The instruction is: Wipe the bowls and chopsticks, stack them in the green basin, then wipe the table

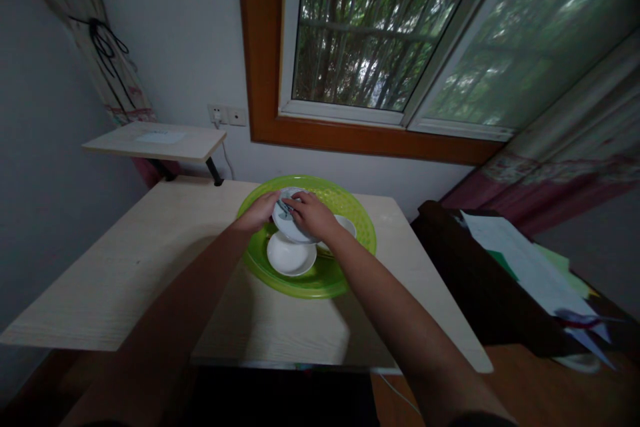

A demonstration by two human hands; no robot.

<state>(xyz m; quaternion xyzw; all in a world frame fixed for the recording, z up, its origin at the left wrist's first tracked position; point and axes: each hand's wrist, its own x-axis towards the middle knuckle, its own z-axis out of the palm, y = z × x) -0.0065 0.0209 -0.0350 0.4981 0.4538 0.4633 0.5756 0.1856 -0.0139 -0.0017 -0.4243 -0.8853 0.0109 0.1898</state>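
A white plate point(289, 227) is held tilted over a large green plastic basin point(367, 227). My left hand point(259, 211) grips its left edge, fingers closed around the rim. My right hand point(315, 215) lies across the plate's face with fingers bent. A grey-green patch point(283, 207) shows beside those fingertips; I cannot tell whether it is a cloth or a printed pattern. Below the plate, a white bowl point(291, 259) sits in the basin. Another white bowl point(347, 223) is partly hidden behind my right hand and wrist.
The basin stands on a pale wooden table point(150, 260). At the back left is a small raised shelf point(155, 140) on black supports. A window point(370, 33) with an orange-brown frame is behind. To the right, papers point(530, 267) lie on a dark brown piece of furniture point(460, 280).
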